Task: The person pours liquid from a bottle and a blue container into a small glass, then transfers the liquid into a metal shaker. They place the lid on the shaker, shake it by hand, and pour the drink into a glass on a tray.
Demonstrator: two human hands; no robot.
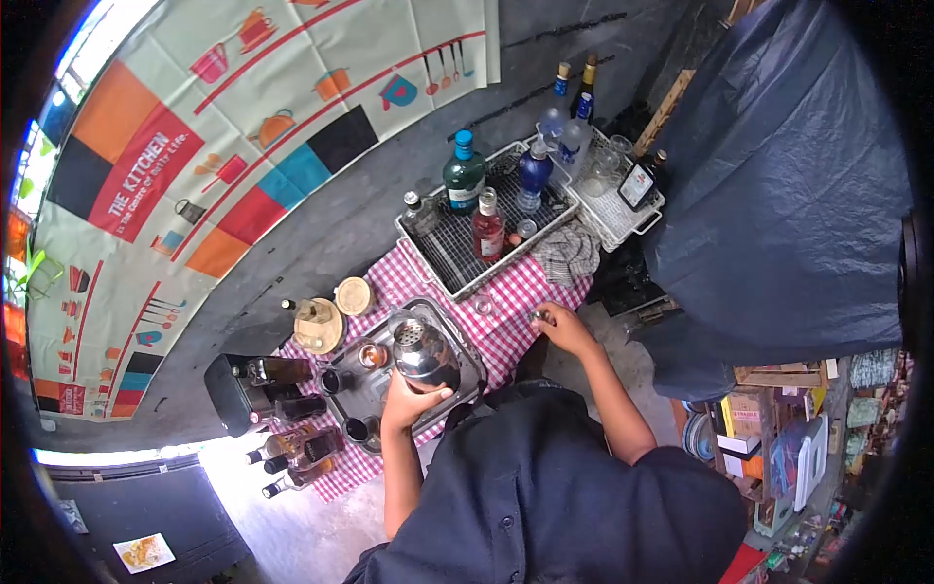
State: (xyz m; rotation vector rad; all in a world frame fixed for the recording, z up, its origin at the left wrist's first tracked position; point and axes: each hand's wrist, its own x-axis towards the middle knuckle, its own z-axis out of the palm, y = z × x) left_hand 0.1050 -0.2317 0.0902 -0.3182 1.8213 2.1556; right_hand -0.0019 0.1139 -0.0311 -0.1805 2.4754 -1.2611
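Note:
My left hand [413, 399] is wrapped round the lower part of a silver cocktail shaker [426, 354], held upright over a metal tray [473, 348]. The perforated strainer top of the shaker is uncovered. Off to the right, past the table edge, my right hand [564, 329] pinches a small shiny piece [538, 315] that looks like the shaker's cap. On the tray, a small glass with an amber-brown content [372, 355] stands left of the shaker. Dark cups, one upper [334, 380] and one lower [361, 430], sit along the tray's left side.
A checked cloth [506, 350] covers the table. Behind stands a wire-mesh tray [443, 265] with several bottles, including a pink one [488, 229]. A grey rag [569, 255] lies beside it. More bottles [316, 448] crowd the left end. Wooden-lidded jars [354, 296] stand at the back.

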